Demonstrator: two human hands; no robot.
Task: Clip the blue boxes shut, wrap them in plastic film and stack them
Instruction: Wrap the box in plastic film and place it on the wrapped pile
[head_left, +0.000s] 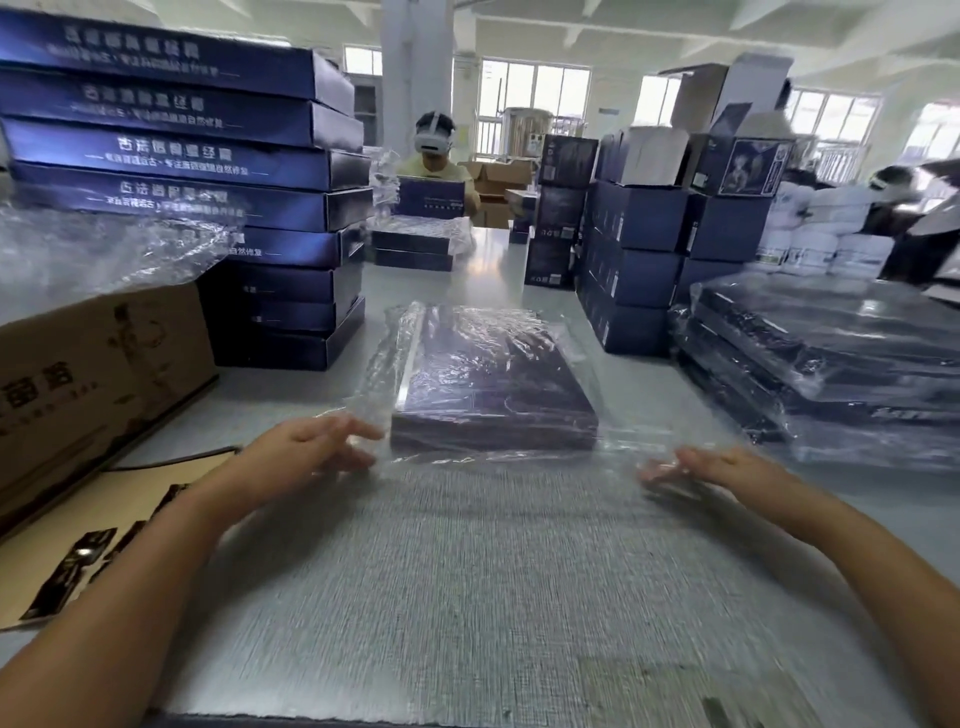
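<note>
A flat dark blue box (488, 384) lies in the middle of the grey table, inside a loose sleeve of clear plastic film (519, 457) that spreads out toward me past the box's near edge. My left hand (306, 449) lies on the film at the box's near left corner, fingers stretched out. My right hand (711, 470) rests flat on the film's right edge, fingers straight. A stack of film-wrapped boxes (831, 358) stands on the right. A tall stack of unwrapped blue boxes (208, 171) rises at the left.
A brown carton (93, 384) with loose film on top sits at the left, with a cardboard flap (78, 545) in front of it. Upright dark blue cartons (639, 260) stand behind on the right. A person wearing a headset (434, 156) works at the far end.
</note>
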